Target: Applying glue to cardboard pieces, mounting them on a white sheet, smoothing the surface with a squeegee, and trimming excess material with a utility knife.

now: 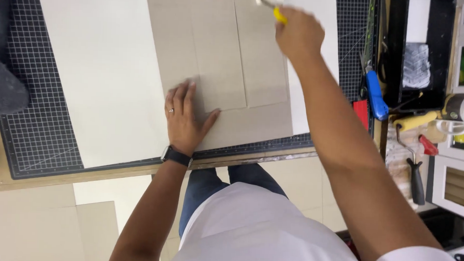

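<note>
Left hand [184, 115] spread flat, fingers apart, pressing on a tan cardboard sheet [219, 67]; ring on one finger, dark watch [176, 156] at the wrist. Right hand [298, 33] stretched to the sheet's far edge, closed around a yellow-handled tool [277, 11]. Tool's pale head blurred and cut off by the top of the frame, kind hard to make out; contact with the sheet cannot be told.

Cardboard under both hands, faint straight lines marking a rectangle between them. Beneath it a larger cream sheet [99, 72], running well out past the left hand. Under both, a black gridded cutting mat [39, 132] on a wooden tabletop [58, 177].

Beyond the right forearm, a crowded strip: blue-handled tool [376, 95], red piece just beside it, small paint roller [412, 154] with black grip, black tray [428, 50], roll of tape [460, 107]. Details there small and partly overlapping.

Far out from the left hand, a dark rounded shape [2, 78], cut off at the edge. Near the body, pale floor tiles, jeans and white shirt.
</note>
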